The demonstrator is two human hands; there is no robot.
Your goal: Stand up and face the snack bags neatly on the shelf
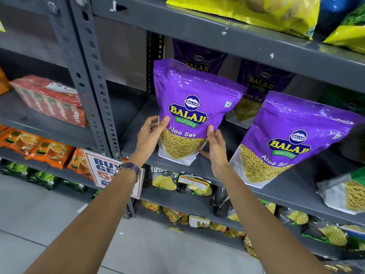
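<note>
A glossy purple plastic Balaji Aloo Sev snack pouch is held upright at the near edge of the grey metal shelf, front label facing out. The left hand is clasped on its left edge, thumb on the front, fingers behind. The right hand is cupped at the lower right corner, thumb pressed on the front. A second identical purple pouch is leaned just right; two more are seen farther back.

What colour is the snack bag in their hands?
Purple, with a clear window, in the head view: the snack bag.
</note>
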